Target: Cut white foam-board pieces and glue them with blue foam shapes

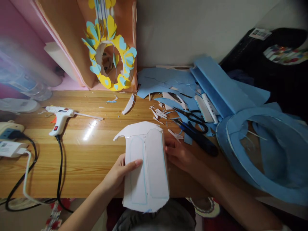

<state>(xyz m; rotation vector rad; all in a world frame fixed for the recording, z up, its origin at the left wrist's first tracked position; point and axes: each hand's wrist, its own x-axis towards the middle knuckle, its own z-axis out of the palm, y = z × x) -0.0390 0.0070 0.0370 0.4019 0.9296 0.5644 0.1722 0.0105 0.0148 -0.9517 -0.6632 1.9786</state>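
Left hand (118,173) around white card (157,163) edge

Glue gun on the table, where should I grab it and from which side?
Take the glue gun by its handle, probably from the near right: the handle points toward you, the nozzle faces left, away from that approach, and the glue stick juts out right.

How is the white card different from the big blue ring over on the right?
Colour: the white card is white with blue outlines drawn on it; the blue ring is blue all round.
Shape: the white card is longish, with a pointed tip at its top left; the blue ring is round with a big hole.
Place: the left hand holds the white card; no hand touches the blue ring.
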